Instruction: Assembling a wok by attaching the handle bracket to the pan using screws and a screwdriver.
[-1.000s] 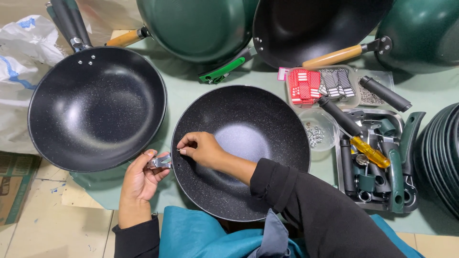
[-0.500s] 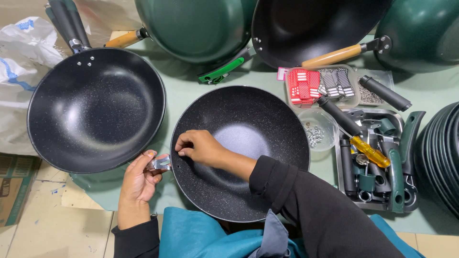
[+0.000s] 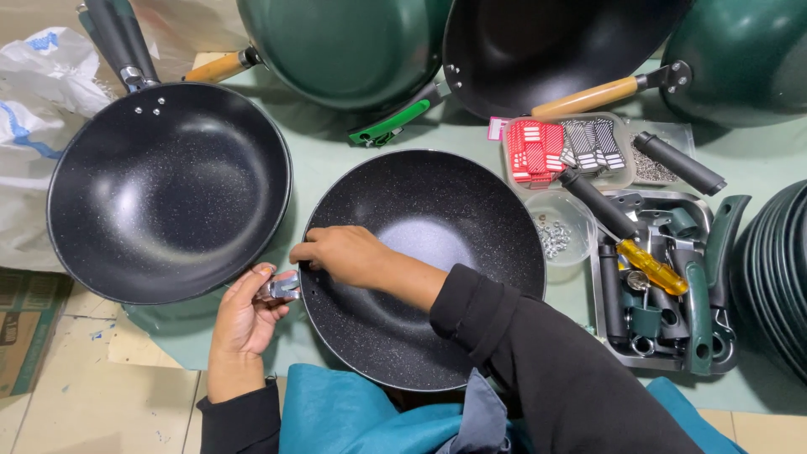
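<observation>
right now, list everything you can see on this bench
speckled black handleless wok: one, centre.
speckled black wok with dark handle: one, left.
dark green woks with wooden handles: several, along the top.
green plastic handle: one, above the centre wok.
metal tray of handles and brackets: one, right.
yellow-handled screwdriver: one, on the tray.
clear dish of small metal nuts: one, beside the tray.
left hand: holds a small metal bracket at the centre wok's rim.
right hand: inside that rim.

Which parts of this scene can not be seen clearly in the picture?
- Head view: the metal bracket is mostly hidden by the left hand.
- Right hand fingertips cover what they press at the wok rim.
- Small parts in the clear bowl: too small.
- Stacked pans: cut off by the right edge.
</observation>
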